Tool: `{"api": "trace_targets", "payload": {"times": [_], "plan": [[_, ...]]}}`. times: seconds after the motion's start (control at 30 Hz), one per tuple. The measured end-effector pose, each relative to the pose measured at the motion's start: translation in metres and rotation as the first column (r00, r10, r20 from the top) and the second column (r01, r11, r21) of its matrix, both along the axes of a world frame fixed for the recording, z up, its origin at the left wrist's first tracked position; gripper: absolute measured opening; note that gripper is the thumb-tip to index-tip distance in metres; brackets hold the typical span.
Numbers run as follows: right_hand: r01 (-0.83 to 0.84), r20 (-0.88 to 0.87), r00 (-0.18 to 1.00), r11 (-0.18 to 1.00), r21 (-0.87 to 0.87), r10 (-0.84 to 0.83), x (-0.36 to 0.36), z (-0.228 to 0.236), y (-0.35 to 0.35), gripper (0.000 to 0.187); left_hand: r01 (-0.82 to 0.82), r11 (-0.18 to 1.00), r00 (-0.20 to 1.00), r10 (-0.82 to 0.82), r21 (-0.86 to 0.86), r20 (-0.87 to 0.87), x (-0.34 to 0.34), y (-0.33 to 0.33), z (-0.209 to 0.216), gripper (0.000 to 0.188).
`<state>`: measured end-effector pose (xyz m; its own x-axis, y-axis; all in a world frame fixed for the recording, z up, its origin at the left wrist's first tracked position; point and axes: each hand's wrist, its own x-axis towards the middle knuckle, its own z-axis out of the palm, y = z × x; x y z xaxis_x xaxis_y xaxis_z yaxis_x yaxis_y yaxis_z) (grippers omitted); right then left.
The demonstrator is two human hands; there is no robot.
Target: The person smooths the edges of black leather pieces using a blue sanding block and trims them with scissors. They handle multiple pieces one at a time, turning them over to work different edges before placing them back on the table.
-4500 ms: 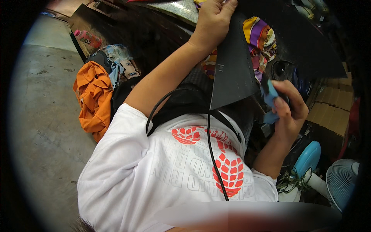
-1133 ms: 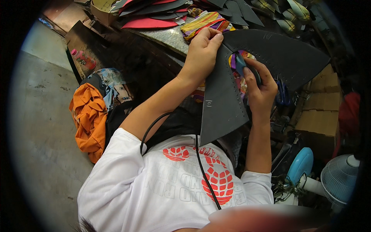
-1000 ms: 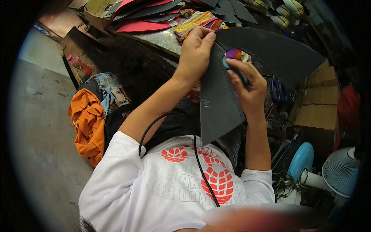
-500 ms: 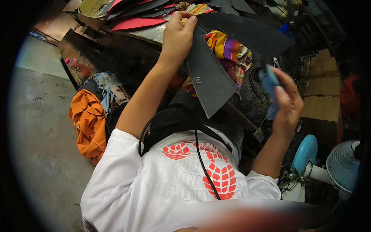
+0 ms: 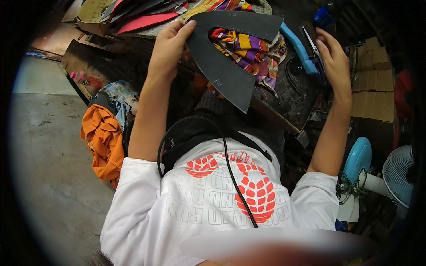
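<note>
A dark grey, V-shaped shoe upper piece (image 5: pixel 222 82) with rows of small holes along its inner edge hangs from my left hand (image 5: pixel 171 42). Thumb and fingers pinch it at its bend. At the right of the bench, my right hand (image 5: pixel 333 60) is beside a pair of scissors (image 5: pixel 310 41) with bright metal blades. Its thumb and fingers are apart, and nothing is plainly gripped. Left of the scissors lies a light blue, long-handled tool (image 5: pixel 298 48), its far end next to the upper piece. Striped colourful cloth (image 5: pixel 248 48) shows through the V.
Red and black sheets (image 5: pixel 148 22) are stacked at the back left beside a cardboard box (image 5: pixel 93 17). Brown cartons (image 5: pixel 372 84) stand at the right, above a white fan (image 5: pixel 399 175). Orange cloth (image 5: pixel 102 139) hangs at the left, below a pink-capped bottle (image 5: pixel 86 80).
The blue tool has left my right hand and lies on the bench. That hand has moved away from me, to the scissors. My left hand has shifted left with the upper piece.
</note>
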<state>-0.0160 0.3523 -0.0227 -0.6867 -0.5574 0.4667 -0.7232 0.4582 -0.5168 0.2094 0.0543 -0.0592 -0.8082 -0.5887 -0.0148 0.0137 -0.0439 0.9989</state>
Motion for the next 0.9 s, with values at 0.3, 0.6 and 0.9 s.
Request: {"api": "trace_targets", "payload": {"times": [0.3,0.6,0.9], "plan": [[0.356,-0.065,0.909,0.685,0.636,-0.412,0.032,0.004,0.057,0.045,0.081,0.99,0.983,-0.059,0.119,-0.175,0.032,-0.007,0.004,0.023],[0.231,0.395,0.862,0.94,0.251,-0.317,0.018,-0.013,0.093,0.027,0.305,0.882,0.912,-0.161,0.36,-0.377,0.024,0.028,-0.012,0.029],[-0.002,0.808,0.403,0.884,-0.468,0.429,0.17,-0.015,0.054,0.061,0.434,0.644,0.878,-0.144,0.63,-0.457,0.019,0.058,-0.013,0.027]]}}
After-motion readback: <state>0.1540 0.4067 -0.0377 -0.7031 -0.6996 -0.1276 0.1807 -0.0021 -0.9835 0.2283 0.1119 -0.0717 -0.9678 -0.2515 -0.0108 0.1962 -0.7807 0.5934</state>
